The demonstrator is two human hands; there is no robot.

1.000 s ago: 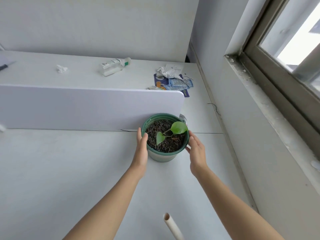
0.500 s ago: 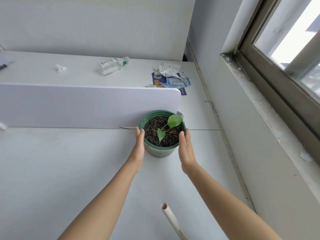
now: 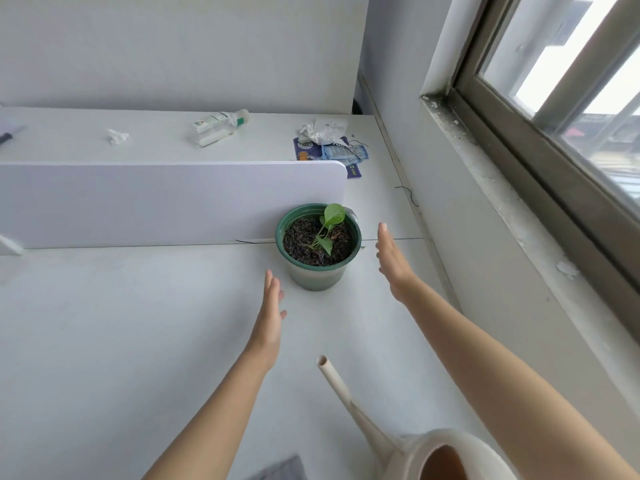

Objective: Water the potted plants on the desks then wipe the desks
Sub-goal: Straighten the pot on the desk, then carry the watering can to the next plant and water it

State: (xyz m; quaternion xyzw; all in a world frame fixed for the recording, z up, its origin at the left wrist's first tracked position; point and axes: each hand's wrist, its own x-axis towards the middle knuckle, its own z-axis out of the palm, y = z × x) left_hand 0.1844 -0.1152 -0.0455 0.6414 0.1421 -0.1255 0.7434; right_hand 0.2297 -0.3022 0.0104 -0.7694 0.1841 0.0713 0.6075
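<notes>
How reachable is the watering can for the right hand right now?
Probably yes. The right hand is open and empty beside the pot; the watering can stands nearer the person, beside that forearm, with only bare desk between. Its handle is out of view, so the grip is uncertain.

Counted one green plastic pot holding one small plant with two green leaves plainly in sight, one cream watering can and one grey cloth at the bottom edge. Found two white desks, a near desk and a far desk, parted by one white divider panel, and on the far one a single plastic bottle, one crumpled tissue, one crumpled white wrapper and overlapping blue packets too jumbled to number. Noted two bare hands, the left hand and the right hand, and one window.
</notes>
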